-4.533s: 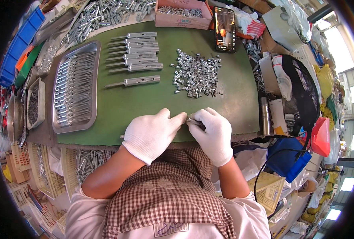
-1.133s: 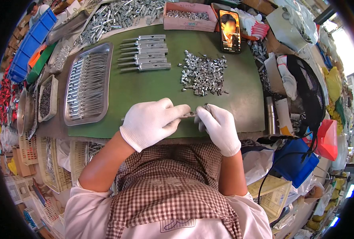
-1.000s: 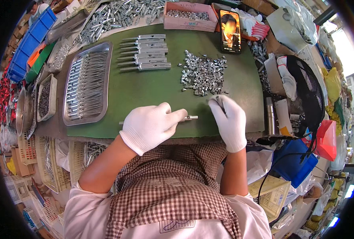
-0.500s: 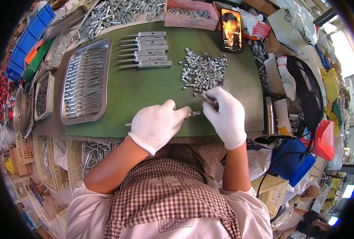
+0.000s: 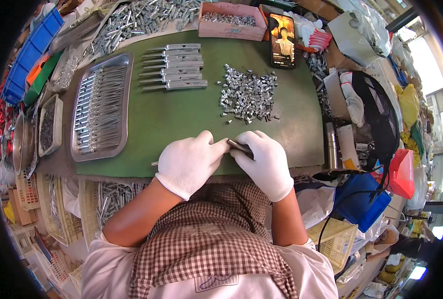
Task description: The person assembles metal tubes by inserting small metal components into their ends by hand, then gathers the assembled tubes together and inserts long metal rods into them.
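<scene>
My left hand [image 5: 189, 163], in a white glove, is closed round a slim metal rod [image 5: 154, 163]; only its thin end shows beyond the wrist side. My right hand [image 5: 265, 163], gloved too, grips a short dark metal rod [image 5: 240, 146] that points toward the left fingertips. The two hands meet at the near part of the green mat [image 5: 166, 114], and the fingers hide the point of contact. Just beyond them lies a heap of small silvery metal caps [image 5: 246, 94]. A row of metal tubes with thin shafts [image 5: 174, 67] lies farther left.
A steel tray [image 5: 124, 99] of similar shafted parts sits at left. A pink box [image 5: 231, 31] of small pieces and a propped phone [image 5: 282, 42] stand at the back. At right are a metal cylinder [image 5: 331, 144] and a black mesh cap [image 5: 378, 109].
My right hand has come from the edge of the cap heap nearer to me and up against the left fingertips. The dark rod now shows clearly. The view has shifted slightly.
</scene>
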A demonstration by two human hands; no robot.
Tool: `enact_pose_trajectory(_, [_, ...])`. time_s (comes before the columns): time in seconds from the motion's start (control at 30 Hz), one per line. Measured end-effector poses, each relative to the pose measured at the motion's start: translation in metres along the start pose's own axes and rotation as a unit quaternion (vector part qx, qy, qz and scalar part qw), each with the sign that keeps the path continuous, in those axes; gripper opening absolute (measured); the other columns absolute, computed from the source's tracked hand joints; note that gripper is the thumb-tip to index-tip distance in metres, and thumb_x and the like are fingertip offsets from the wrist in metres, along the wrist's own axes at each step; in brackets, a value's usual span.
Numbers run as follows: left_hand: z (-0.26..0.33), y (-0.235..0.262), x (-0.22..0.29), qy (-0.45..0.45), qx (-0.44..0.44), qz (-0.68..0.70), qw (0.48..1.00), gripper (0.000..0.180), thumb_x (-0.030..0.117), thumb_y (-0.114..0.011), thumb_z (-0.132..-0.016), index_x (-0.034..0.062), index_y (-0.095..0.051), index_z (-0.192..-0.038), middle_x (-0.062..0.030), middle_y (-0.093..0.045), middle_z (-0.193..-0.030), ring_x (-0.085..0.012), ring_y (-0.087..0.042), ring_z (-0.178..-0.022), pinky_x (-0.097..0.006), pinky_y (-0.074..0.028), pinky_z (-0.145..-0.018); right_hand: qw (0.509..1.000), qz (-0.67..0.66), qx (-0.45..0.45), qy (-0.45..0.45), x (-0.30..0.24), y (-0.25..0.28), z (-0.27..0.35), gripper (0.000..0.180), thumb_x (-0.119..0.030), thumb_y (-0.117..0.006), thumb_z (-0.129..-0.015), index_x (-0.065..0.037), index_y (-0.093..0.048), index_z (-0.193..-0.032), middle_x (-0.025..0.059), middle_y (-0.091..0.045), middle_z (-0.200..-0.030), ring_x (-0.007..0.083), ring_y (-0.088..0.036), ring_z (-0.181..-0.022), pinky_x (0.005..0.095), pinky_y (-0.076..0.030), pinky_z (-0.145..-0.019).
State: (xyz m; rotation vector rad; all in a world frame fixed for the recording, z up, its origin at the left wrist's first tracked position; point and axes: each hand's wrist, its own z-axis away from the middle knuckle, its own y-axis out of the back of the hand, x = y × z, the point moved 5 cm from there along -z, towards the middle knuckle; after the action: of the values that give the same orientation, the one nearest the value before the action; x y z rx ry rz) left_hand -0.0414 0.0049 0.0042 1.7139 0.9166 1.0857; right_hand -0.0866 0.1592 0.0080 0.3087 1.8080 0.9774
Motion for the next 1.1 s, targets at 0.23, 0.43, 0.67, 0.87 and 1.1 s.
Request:
enact_pose_trajectory(0.23, [-0.004,0.002,0.003,0.022,-0.021,-0.01,0.999,0.02,0.025,-0.067,-0.088,0.0251,-0.07,-0.107,-0.0032,-0.055,-0.078,-0.024,-0.063,-0.06,-0.037,-0.052,-0.053,0.978,0.109,0.106,-0.143,0.035,0.016,-0.029,0.024,-0.026,-0.074,-0.085,-0.004,-0.065,-0.081,0.014,-0.066,-0.079,0.0336,-0.066,-0.076,0.041,-0.052,-0.067])
enact_pose_trajectory(0.43, [-0.001,0.002,0.003,0.021,-0.014,-0.001,1.0,0.019,0.025,-0.067,-0.088,0.0252,-0.07,-0.107,-0.0034,-0.054,-0.078,-0.0241,-0.063,-0.059,-0.037,-0.052,-0.052,0.973,0.181,0.108,-0.092,0.021,-0.001,-0.022,0.018,-0.025,-0.072,-0.086,-0.008,-0.065,-0.091,0.0131,-0.065,-0.086,0.034,-0.066,-0.078,0.0436,-0.053,-0.069])
enact_pose_trajectory(0.67, [-0.001,0.001,0.002,0.025,-0.012,0.009,1.0,0.019,0.026,-0.068,-0.087,0.025,-0.07,-0.106,-0.0041,-0.055,-0.077,-0.0247,-0.063,-0.06,-0.038,-0.052,-0.053,0.978,0.179,0.108,-0.01,0.013,0.004,-0.003,0.01,-0.017,-0.069,-0.087,-0.009,-0.065,-0.092,0.0102,-0.064,-0.091,0.0326,-0.065,-0.08,0.0445,-0.052,-0.067])
enact_pose_trajectory(0.87, [-0.006,0.0,-0.003,0.035,-0.026,0.011,0.999,0.02,0.026,-0.068,-0.087,0.0242,-0.071,-0.106,-0.0042,-0.057,-0.078,-0.0247,-0.064,-0.063,-0.039,-0.053,-0.055,0.996,0.013,0.087,0.011,0.007,0.013,0.0,0.012,-0.009,-0.073,-0.083,-0.006,-0.069,-0.093,0.0107,-0.066,-0.088,0.0327,-0.066,-0.078,0.0392,-0.053,-0.068])
enact_pose_trajectory(1.1, [-0.005,0.001,0.0,0.034,-0.035,0.013,0.999,0.023,0.025,-0.068,-0.086,0.0223,-0.071,-0.109,-0.0038,-0.059,-0.082,-0.0247,-0.066,-0.066,-0.038,-0.054,-0.057,0.996,-0.001,0.073,0.051,-0.001,0.005,0.008,0.011,-0.011,-0.073,-0.083,-0.008,-0.069,-0.092,0.01,-0.066,-0.088,0.0318,-0.066,-0.078,0.0401,-0.053,-0.068])
